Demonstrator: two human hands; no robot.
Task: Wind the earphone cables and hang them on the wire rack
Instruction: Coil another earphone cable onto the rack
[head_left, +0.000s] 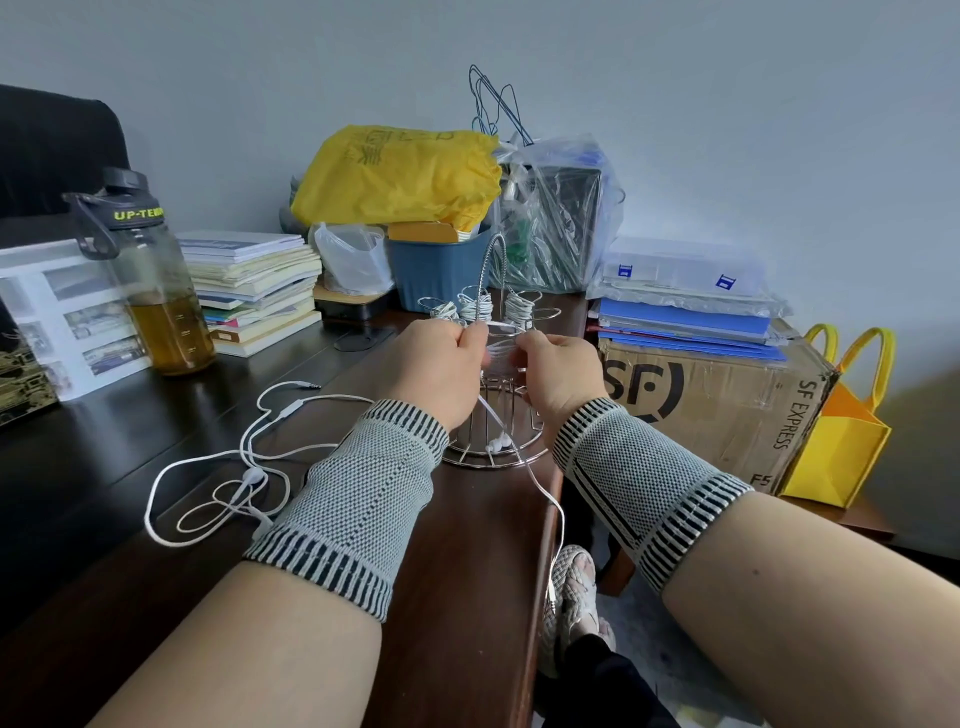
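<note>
We see the left hand (434, 364) and the right hand (558, 369) close together in front of the wire rack (493, 415), which stands near the right edge of the tabletop (467, 571). Both hands have curled fingers and pinch a white earphone cable (501, 343) stretched in loops between them. Its loose end hangs down over the right edge of the tabletop. Three wound bundles (475, 306) already hang on the top arms of the rack. Another earphone (249, 467) lies unwound on the tabletop, toward the left, near a water bottle (150, 280).
</note>
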